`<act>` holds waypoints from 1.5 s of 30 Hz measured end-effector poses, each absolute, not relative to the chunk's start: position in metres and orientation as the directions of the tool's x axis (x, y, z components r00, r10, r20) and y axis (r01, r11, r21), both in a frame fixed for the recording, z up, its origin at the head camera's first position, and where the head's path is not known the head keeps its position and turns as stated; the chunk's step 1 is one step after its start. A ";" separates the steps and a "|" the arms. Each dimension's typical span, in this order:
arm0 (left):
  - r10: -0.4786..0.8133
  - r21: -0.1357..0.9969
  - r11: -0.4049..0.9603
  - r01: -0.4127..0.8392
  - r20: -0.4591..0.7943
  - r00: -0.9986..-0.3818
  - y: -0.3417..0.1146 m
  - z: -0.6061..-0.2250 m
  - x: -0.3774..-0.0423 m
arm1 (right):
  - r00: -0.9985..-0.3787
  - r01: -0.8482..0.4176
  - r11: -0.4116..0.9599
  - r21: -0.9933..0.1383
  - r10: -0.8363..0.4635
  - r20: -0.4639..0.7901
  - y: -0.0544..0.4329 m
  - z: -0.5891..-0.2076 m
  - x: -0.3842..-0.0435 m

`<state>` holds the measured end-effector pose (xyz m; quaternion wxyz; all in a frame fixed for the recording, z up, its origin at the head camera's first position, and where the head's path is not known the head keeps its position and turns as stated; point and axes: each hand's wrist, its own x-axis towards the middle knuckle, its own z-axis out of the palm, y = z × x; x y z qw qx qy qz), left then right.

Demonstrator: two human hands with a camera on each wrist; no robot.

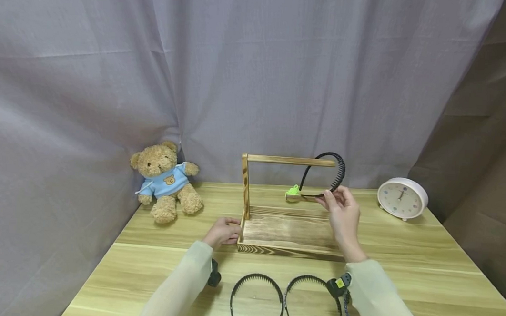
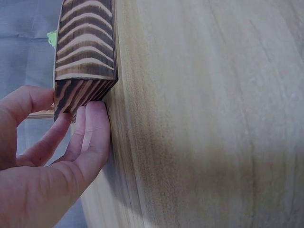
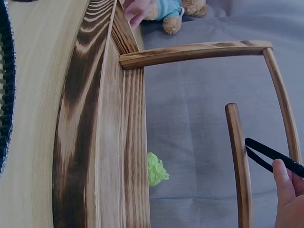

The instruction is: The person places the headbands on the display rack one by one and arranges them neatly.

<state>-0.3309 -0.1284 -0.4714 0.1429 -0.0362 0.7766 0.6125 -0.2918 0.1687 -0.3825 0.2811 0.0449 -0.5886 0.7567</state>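
My right hand [image 1: 345, 215] pinches a black toothed headband [image 1: 341, 170] between thumb and fingers. The headband stands tilted at the short lower bar [image 1: 304, 198] of a wooden rack [image 1: 288, 250]. Its two ends sit close beside that bar [image 3: 237, 161] in the right wrist view. My left hand [image 1: 223, 231] rests against the rack's left end. In the left wrist view, its fingertips [image 2: 97, 111] touch the outside of the striped end wall [image 2: 78, 97]. The rack has a shallow tray base and a longer upper bar [image 1: 287, 160] on a left upright.
More black headbands [image 1: 258, 275] lie on the table [image 1: 423, 262] in front, partly under the right forearm. Behind the short bar shows a bright green fuzzy thing [image 1: 293, 190]. A teddy bear [image 1: 166, 179] in blue sits left; a white clock [image 1: 402, 198] stands right, before a grey curtain.
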 end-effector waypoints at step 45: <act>0.118 0.940 0.252 -0.230 -0.266 -0.957 -0.127 -0.468 -0.328 | -0.898 -0.390 -0.112 -0.914 0.265 0.351 0.117 -0.382 -0.304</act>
